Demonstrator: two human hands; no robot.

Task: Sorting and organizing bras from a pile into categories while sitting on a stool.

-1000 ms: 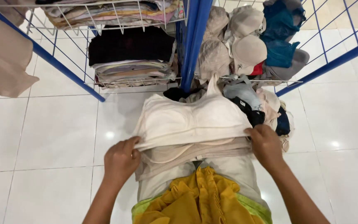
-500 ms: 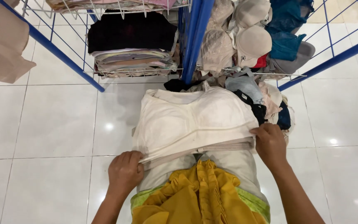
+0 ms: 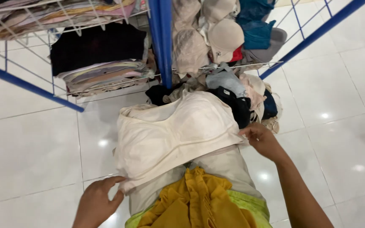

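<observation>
1. A cream padded top (image 3: 178,135) is spread over the lap, below a blue wire rack (image 3: 162,38) of folded garments
2. Its lower corner is pinched by the left hand (image 3: 98,202)
3. Its right edge is gripped by the right hand (image 3: 262,139), hands held well apart

glossy white tile floor (image 3: 34,143), blue wire rack (image 3: 161,38)

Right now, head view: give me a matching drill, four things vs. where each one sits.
Things:
1. cream padded top
2. mustard ruffled cloth
3. black folded garment
4. teal garment

Places:
A. top of the folded stack on the left wire shelf
B. in the right wire basket, upper right
C. between the left hand and the right hand
D. bottom edge, nearest the camera

Pairs: 1-C, 2-D, 3-A, 4-B
</observation>
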